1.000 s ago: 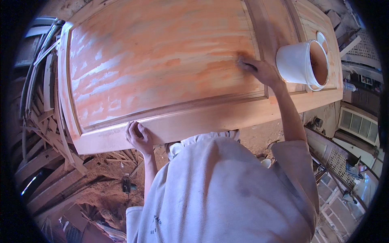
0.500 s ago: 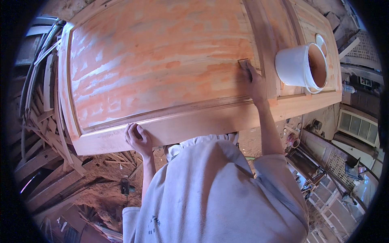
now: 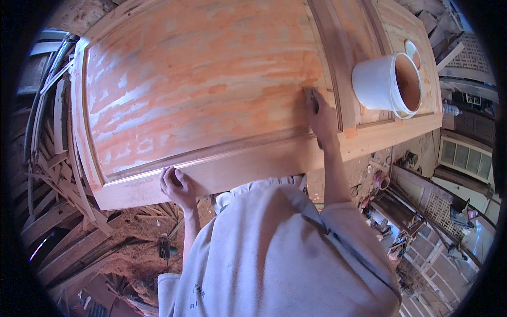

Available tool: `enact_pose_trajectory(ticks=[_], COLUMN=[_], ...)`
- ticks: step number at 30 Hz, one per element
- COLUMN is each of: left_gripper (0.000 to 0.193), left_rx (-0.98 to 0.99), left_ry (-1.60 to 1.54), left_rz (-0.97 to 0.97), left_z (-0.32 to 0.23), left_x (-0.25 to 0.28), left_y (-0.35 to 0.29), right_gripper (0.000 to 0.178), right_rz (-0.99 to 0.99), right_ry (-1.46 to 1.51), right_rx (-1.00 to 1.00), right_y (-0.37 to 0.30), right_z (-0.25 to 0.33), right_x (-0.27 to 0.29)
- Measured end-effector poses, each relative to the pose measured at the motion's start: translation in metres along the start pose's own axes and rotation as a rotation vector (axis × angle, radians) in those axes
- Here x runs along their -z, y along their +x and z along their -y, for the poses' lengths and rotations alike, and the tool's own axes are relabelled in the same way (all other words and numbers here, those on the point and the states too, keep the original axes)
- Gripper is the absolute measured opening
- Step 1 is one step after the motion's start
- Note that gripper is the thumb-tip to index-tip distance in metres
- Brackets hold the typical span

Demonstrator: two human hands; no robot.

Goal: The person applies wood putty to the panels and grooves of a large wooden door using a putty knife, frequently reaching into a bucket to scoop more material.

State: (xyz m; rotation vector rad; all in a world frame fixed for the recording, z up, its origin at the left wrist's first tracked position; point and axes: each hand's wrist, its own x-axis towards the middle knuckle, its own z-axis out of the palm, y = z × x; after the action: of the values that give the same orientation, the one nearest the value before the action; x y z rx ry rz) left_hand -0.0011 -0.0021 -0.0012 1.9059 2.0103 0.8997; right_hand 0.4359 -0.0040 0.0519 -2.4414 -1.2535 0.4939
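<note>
Across the upper half of the frame, a wooden door (image 3: pixel 253 166) lies flat before a worker in a pale shirt (image 3: pixel 274 248), its broad panel (image 3: pixel 211 79) streaked with uneven orange patches over lighter wood. Small dark lettering marks the shirt at the lower left of centre, slanted and broken by folds.

Right of centre, the right hand (image 3: pixel 323 120) closes around a small brown pad (image 3: pixel 308 94), partly hidden by the fingers, against the panel near its right end. At lower left of centre, the left hand (image 3: pixel 178 187) rests on the door's near edge, fingers loosely bent; whether it grips the wood cannot be told.

At upper right, a white bucket (image 3: pixel 375 82) on the door shows an orange-brown inside, with a round white-rimmed piece (image 3: pixel 413 53) just beyond. A clear bottle (image 3: pixel 451 109) appears near the right edge, too small to read. Scrap wood (image 3: pixel 63 174) crowds the left side, above sawdust (image 3: pixel 137 264) at lower left.
</note>
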Motion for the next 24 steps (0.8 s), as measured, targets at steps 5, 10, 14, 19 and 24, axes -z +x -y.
enact_pose_trajectory(ticks=[5, 10, 14, 19, 24], left_gripper=[0.023, 0.024, 0.024, 0.022, 0.021], left_rx=[-0.012, -0.001, 0.021, -0.004, 0.001], left_ry=[0.017, 0.034, 0.021, 0.001, 0.017], left_rz=[0.008, 0.006, 0.008, 0.0, -0.018], left_z=[-0.001, -0.004, -0.006, -0.004, -0.006], left_x=[0.0, 0.0, 0.003, 0.002, 0.001], left_y=[-0.001, 0.0, -0.001, -0.001, 0.001], right_gripper=[0.04, 0.039, 0.037, 0.038, 0.039], right_rz=[-0.153, -0.136, -0.067, -0.153, -0.051], right_ry=[0.071, -0.016, 0.036, 0.019, 0.057], right_rx=[-0.007, -0.047, -0.013, 0.029, 0.015], right_y=[0.011, 0.015, 0.004, 0.009, 0.008], right_z=[-0.002, 0.002, 0.004, 0.011, 0.019], right_x=[-0.016, -0.021, -0.011, -0.03, -0.018])
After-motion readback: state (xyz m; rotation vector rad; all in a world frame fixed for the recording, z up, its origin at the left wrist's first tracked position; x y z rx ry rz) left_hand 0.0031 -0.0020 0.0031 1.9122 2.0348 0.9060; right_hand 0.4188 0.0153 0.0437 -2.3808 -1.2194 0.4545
